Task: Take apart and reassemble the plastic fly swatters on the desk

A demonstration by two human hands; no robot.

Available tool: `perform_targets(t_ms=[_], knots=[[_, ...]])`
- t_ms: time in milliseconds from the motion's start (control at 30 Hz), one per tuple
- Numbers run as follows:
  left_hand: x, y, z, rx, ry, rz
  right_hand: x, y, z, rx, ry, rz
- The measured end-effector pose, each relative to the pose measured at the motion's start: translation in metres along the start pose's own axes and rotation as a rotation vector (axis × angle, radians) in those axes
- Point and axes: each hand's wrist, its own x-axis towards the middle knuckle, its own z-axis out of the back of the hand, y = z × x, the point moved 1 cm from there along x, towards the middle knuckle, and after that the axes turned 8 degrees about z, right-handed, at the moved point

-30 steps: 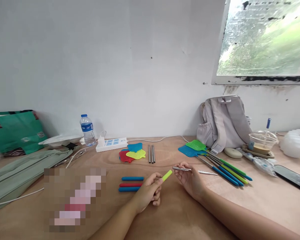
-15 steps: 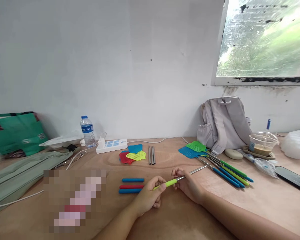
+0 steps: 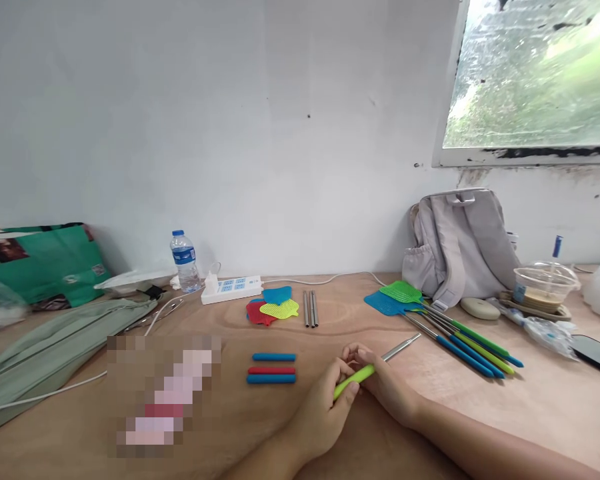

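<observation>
My left hand (image 3: 325, 408) is closed around a lime-green swatter handle (image 3: 356, 380), thumb along its near side. A thin silver metal rod (image 3: 401, 347) runs in line with the handle and sticks out to the upper right. My right hand (image 3: 391, 388) is closed round the place where rod and handle meet, its fingers curled and partly hidden; the hands touch or nearly touch. Left of them lie a red handle (image 3: 273, 370) and two blue handles (image 3: 274, 357). Behind are several bare metal rods (image 3: 311, 309) and loose swatter heads (image 3: 279, 309) in blue, red and yellow.
Several assembled fly swatters (image 3: 460, 340) lie at the right. Beyond them are a grey backpack (image 3: 463, 247), a plastic cup (image 3: 543, 287) and a phone (image 3: 597, 355). A power strip (image 3: 233, 289), water bottle (image 3: 185, 261) and green bag (image 3: 55, 260) stand along the wall side.
My left hand has moved right with the green handle, up against my right hand. The bare rod that showed between the hands is now covered. The view has shifted slightly left.
</observation>
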Motion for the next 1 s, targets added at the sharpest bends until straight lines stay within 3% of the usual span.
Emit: perform_targets(t_ms=[67,167,300,633,867,1000], knots=[[0.003,0.002,0.001,0.011,-0.046,0.024,0.004,0.002,0.008,0.067,-0.079,-0.044],[0.006,0.008,0.004,0.055,-0.095,0.072,0.011,0.010,0.022,0.210,-0.194,0.000],[0.005,0.009,0.009,0.131,-0.081,0.061,0.014,0.017,0.034,0.300,-0.262,0.033],[-0.008,0.002,0.004,0.286,0.036,0.011,0.005,0.007,0.029,0.152,-0.264,0.031],[-0.003,0.000,0.003,0.369,0.008,0.031,0.007,0.004,0.024,0.143,-0.164,-0.030],[0.001,-0.006,0.006,0.472,-0.061,-0.139,0.010,-0.004,0.012,0.137,-0.093,-0.106]])
